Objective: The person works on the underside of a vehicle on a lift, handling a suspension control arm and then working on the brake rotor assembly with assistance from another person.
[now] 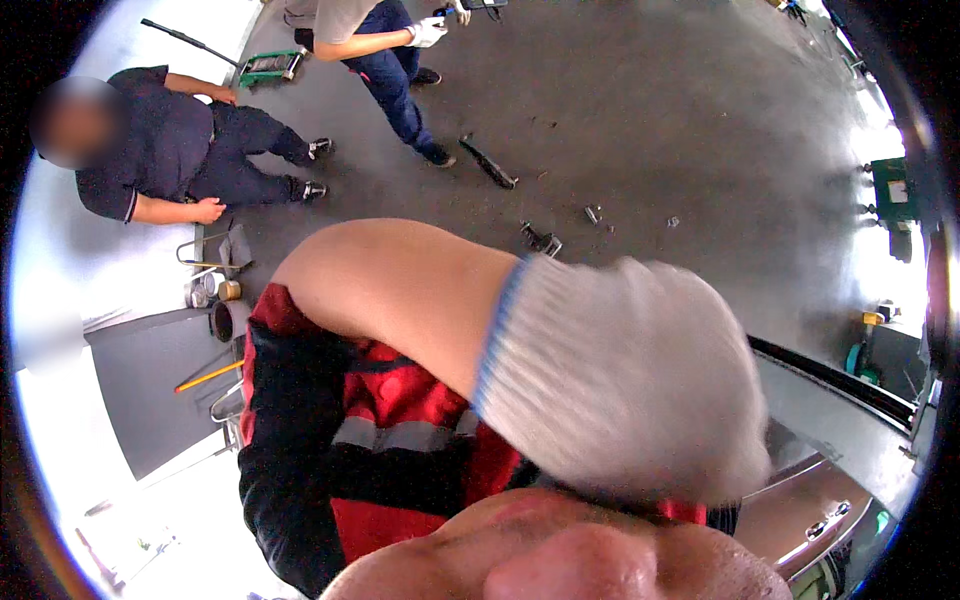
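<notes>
My left hand (640, 375), in a white knitted glove with a blue cuff edge, is raised close in front of me. My bare left forearm (410, 285) reaches across from the left, bent at the elbow, out of a red and black sleeve (290, 430). The glove's back faces up. Its fingers bend downward and are hidden or smeared, so whatever they touch does not show. A red and black top with a grey band (400, 435) lies beneath the arm. Nowhere in view is my right hand.
Loose metal parts (541, 238) and a long dark part (488, 162) lie on the grey floor. One person (385, 70) in white gloves stands ahead; another in dark clothes (170, 150) is at left. A green floor jack (270, 68) stands behind them. A brownish vehicle panel (800, 505) is lower right.
</notes>
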A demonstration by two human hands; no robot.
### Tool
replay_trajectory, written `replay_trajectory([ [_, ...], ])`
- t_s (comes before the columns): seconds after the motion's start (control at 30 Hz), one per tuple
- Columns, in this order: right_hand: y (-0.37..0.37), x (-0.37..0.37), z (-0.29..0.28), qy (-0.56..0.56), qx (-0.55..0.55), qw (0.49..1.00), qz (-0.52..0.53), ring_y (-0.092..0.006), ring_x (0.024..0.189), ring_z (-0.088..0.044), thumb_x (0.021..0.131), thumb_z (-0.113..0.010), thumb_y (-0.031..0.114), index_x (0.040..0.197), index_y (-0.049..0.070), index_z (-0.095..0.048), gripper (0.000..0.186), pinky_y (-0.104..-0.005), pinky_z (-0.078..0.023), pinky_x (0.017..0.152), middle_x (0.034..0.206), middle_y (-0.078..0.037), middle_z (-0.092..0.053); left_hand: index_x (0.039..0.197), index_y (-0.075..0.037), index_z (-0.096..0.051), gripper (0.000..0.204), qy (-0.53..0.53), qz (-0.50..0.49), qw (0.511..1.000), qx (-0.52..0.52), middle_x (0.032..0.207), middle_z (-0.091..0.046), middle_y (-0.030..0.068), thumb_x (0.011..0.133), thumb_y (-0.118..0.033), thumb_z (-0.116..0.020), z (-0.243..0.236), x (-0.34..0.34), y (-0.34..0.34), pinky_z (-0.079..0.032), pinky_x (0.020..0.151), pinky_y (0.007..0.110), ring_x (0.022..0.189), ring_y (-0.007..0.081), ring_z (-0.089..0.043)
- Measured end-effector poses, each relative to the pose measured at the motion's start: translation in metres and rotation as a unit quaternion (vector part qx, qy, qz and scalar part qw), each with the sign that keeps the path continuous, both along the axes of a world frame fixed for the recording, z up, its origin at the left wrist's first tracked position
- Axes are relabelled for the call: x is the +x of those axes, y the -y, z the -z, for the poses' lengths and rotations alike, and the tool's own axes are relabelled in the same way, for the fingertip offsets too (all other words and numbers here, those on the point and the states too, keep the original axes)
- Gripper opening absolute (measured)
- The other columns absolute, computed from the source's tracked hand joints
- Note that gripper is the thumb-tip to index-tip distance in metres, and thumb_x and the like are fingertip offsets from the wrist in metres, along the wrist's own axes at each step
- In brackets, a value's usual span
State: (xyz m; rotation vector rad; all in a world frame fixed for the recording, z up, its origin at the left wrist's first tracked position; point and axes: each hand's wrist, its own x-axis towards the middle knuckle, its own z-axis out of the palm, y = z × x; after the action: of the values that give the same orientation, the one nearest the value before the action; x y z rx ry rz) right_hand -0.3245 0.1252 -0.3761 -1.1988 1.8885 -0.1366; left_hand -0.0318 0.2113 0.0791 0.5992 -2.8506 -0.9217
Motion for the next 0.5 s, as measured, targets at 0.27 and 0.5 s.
replay_trajectory([
  [0.27,-0.068,0.010,0.049,-0.094,0.022,0.973,-0.211,-0.0389,0.112,-0.062,0.089,-0.059,0.040,0.117,0.009,-0.068,0.043,-0.0437,-0.050,0.094,0.118,-0.021,-0.066,0.078,-0.010,-0.069,0.019,-0.353,-0.107,0.912,0.180,0.064,-0.063,0.0073,0.077,-0.029,-0.066,0.058,-0.018,-0.050,-0.049,0.046,0.039,0.056,0.0283,-0.065],
  [0.5,-0.137,-0.068,0.160,-0.143,0.182,0.938,-0.257,-0.0374,0.114,-0.062,0.087,-0.057,0.039,0.114,0.003,-0.069,0.047,-0.0443,-0.050,0.096,0.119,-0.022,-0.066,0.093,0.012,-0.061,0.039,-0.177,0.065,0.981,0.040,0.060,-0.057,0.0118,0.081,-0.026,-0.064,0.014,0.041,-0.054,-0.043,0.035,0.037,0.046,0.0225,-0.060],
])
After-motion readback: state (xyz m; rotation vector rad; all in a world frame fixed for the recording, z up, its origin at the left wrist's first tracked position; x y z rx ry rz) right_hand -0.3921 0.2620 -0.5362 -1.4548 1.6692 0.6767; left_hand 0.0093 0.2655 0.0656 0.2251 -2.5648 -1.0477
